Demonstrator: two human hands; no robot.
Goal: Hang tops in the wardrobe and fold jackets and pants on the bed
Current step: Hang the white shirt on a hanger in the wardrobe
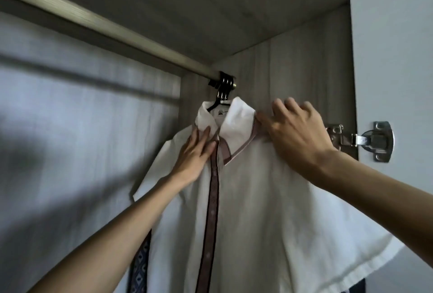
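A white short-sleeved shirt point(253, 199) with a dark patterned button strip and a pink-edged collar hangs on a black hanger point(221, 95) from the wardrobe rail point(105, 27), at the rail's right end. My left hand point(194, 154) lies flat with straight fingers on the shirt's left collar and chest. My right hand point(297, 133) grips the right side of the collar at the shoulder, fingers curled over the cloth. Several black hanger hooks sit bunched on the rail above the collar.
The wardrobe's wooden side wall point(304, 70) stands right behind the shirt. A metal door hinge point(360, 139) sits on the open door point(393, 58) at right. A dark patterned cloth point(140, 267) hangs behind the shirt at lower left. The back panel point(70, 117) is bare.
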